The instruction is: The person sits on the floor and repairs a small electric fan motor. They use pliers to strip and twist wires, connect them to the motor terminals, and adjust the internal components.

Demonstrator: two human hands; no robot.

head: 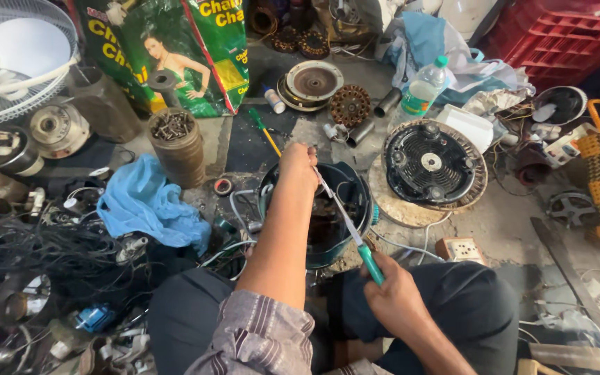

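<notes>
On a cluttered workshop floor, the left hand (300,163) grips the dark motor housing's (345,208) rim between the knees while the right hand (394,295) clasps a green-handled screwdriver (347,226), mid-prying; steady leverage looks needed.

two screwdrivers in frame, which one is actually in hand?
The green-handled screwdriver gripped by the right hand, shaft running up to the left hand over the dark motor housing. The yellow-shafted screwdriver lies untouched on the floor.
</notes>
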